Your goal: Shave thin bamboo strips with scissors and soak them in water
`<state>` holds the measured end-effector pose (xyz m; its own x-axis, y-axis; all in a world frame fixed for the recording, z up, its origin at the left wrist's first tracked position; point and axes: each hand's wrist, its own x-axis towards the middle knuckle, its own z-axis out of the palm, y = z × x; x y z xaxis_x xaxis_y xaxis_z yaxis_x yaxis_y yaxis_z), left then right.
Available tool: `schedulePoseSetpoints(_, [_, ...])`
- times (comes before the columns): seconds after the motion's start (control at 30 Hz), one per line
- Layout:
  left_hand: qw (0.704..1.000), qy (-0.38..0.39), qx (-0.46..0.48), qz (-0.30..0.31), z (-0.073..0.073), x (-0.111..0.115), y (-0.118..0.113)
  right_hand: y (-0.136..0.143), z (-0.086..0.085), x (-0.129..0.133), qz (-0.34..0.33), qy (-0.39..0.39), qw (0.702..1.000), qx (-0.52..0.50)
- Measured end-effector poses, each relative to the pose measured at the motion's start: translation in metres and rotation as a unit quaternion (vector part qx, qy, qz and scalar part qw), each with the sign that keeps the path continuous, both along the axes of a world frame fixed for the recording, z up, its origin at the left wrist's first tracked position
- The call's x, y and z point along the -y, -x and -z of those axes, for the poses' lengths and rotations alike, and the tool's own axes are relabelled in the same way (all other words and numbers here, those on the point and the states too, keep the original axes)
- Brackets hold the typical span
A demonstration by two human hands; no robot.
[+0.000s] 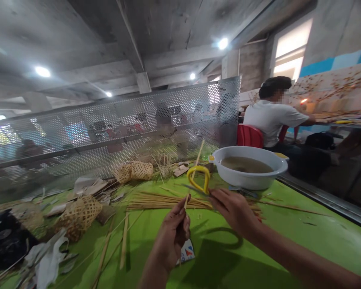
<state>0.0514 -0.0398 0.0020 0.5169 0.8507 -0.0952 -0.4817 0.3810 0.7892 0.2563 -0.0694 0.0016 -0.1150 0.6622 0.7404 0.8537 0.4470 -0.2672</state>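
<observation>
In front of me, my left hand (176,224) is closed, pinching a short pale bamboo strip (186,200) whose tip sticks up past the fingers. My right hand (233,208) grips a pair of scissors with a yellow loop handle (189,170); a grey metal part crosses below the loop, and the rest is hidden by the fingers. The scissors are just above and right of the left fingertips, apart from the strip. Behind both hands a bundle of thin bamboo strips (156,202) lies across the green tabletop (156,277).
A white basin (243,181) of murky water stands at the back right. Woven bamboo pieces (81,214), scraps and a black bag (7,241) crowd the left. A perforated metal panel (132,120) borders the back. A person in a white shirt (267,118) sits beyond, right.
</observation>
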Motion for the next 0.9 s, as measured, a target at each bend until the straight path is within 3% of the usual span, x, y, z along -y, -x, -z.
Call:
schedulePoseSetpoints(0.17, [0.998, 0.041, 0.022, -0.045, 0.001, -0.002, 0.0, 0.014, 0.007, 0.003, -0.083, -0.001, 0.996, 0.036])
schedulePoseSetpoints(0.37, [0.999, 0.034, 0.001, -0.013, 0.0, 0.001, 0.0, -0.003, 0.001, -0.003, 0.012, -0.011, 1.0, -0.013])
schedulePoseSetpoints(0.57, [0.998, 0.041, 0.016, -0.047, 0.002, -0.003, -0.002, 0.017, 0.008, 0.005, -0.096, -0.002, 0.994, 0.051])
schedulePoseSetpoints(0.77, [1.0, 0.029, -0.001, -0.012, -0.001, -0.001, -0.001, 0.001, 0.003, -0.003, -0.009, 0.002, 1.0, -0.004])
schedulePoseSetpoints(0.9, [0.998, 0.04, 0.012, -0.038, -0.003, 0.0, 0.001, 0.01, 0.007, 0.001, -0.046, -0.008, 0.999, 0.022])
